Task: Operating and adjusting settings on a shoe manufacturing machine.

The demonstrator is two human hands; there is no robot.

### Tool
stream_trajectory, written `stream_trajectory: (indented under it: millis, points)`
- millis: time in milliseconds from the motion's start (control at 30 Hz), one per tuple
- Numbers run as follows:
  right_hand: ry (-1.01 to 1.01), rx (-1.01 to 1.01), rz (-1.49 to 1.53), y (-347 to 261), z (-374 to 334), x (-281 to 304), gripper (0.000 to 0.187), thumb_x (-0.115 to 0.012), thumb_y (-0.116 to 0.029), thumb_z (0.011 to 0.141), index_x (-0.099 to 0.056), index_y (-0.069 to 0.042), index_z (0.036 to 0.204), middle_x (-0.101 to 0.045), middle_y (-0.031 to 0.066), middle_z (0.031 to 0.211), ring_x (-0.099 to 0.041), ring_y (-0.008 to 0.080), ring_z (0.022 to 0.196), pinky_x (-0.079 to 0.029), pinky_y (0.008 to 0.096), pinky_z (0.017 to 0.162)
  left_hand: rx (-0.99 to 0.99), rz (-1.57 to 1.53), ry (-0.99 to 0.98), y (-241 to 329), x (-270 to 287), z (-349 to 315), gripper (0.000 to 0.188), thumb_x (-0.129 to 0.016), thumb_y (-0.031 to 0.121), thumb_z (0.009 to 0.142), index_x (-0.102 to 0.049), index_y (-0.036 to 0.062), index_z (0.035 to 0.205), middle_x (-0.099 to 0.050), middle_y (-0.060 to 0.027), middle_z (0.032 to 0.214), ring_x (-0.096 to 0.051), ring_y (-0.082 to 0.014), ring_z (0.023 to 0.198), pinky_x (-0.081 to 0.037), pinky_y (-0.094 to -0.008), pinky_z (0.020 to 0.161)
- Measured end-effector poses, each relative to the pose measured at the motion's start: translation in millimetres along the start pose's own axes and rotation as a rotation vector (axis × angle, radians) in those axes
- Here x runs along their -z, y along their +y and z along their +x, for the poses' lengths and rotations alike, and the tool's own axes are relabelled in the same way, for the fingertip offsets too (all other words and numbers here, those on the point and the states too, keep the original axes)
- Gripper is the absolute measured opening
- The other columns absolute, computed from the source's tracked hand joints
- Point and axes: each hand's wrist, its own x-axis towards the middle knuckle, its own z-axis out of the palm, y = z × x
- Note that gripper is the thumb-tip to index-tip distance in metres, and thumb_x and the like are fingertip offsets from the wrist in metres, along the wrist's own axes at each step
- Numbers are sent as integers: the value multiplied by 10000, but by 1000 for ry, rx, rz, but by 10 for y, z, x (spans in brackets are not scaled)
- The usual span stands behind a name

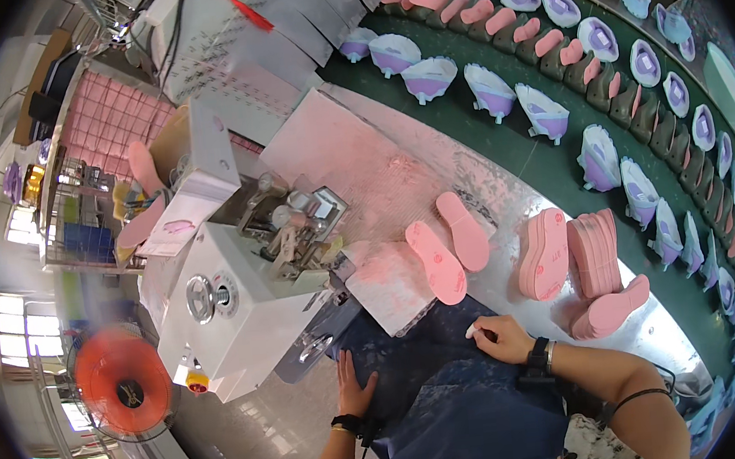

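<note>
My left hand [355, 390] lies with fingers stretched out against the dark blue apron [452, 397] over my lap, holding nothing. My right hand [505, 340] is closed in a pinch on a small white piece [471, 331], too small to name, just above the apron. Beyond the hands, two pink insoles lie side by side: the nearer insole [437, 263] reaches over the edge of a pink-dusted white board [380, 290], and the farther insole [464, 231] rests behind it. Right of them on the metal table stand stacked pink insoles [543, 256], a second stack [594, 253], and a few tipped-over insoles [612, 307].
A white machine [242, 297] with a metal knob and rollers stands at the left. Behind the metal table [657, 340], a green conveyor [518, 151] carries rows of white-and-purple shoe parts [544, 113] and dark shoes with pink insoles. An orange fan [124, 379] is at far left.
</note>
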Motion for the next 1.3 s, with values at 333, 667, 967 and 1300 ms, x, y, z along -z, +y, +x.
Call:
stream_trajectory:
  millis: [333, 667, 967, 1300]
  points:
    - [-41, 75, 133, 110, 45, 161, 88, -629, -38, 855, -644, -32, 941, -540, 42, 633, -522, 144, 502, -430, 290, 502, 80, 236, -422, 221, 217, 234, 1133, -684, 523, 853, 49, 10, 1550, 56, -250, 1618, -70, -402, 1502, -199, -412, 1207]
    - [-20, 123, 208, 170, 129, 201, 82, -629, -12, 830, -643, -19, 911, -558, 46, 646, -532, 152, 471, -445, 293, 475, 133, 271, -468, 389, 245, 382, 1132, -677, 528, 844, 25, -23, 1540, 51, -261, 1613, -83, -433, 1491, -223, -430, 1202]
    - [-30, 103, 241, 173, 149, 232, 72, -627, -5, 829, -650, -6, 897, -552, 46, 640, -511, 136, 452, -441, 283, 462, 159, 285, -465, 365, 192, 428, 1140, -686, 525, 837, 25, -22, 1540, 46, -263, 1613, -63, -441, 1491, -205, -437, 1207]
    - [-45, 98, 234, 142, 167, 229, 69, -631, -9, 828, -659, -22, 890, -531, 43, 602, -505, 140, 444, -420, 285, 451, 185, 277, -440, 389, 204, 417, 1133, -674, 544, 836, 15, -8, 1547, 43, -251, 1617, -53, -437, 1493, -206, -435, 1208]
